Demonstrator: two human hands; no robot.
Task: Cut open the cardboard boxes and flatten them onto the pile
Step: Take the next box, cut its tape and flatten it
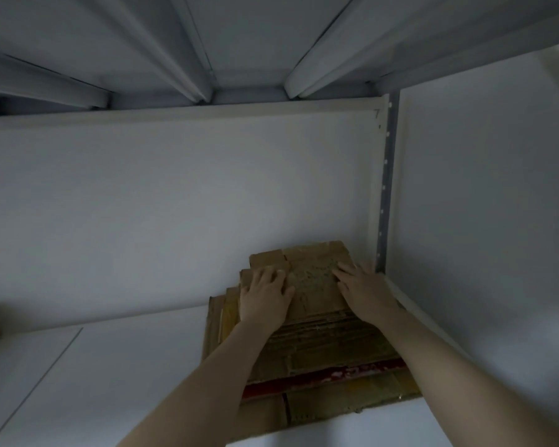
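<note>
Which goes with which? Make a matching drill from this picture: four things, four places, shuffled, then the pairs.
1 left hand
2 right hand
3 red stripe
4 shelf post

A standing in the right rear corner
B flat on the top sheet, left part
C low on the pile's near side
D flat on the top sheet, right part

Pairs: 1-B, 2-D, 3-C, 4-A

I have a single head-worn wide-angle view. It faces forward and slightly down at the back wall [175, 204], with the underside of the upper shelf [249, 43] overhead. Close range: cardboard pile [336, 350] sits near, low centre-right.
</note>
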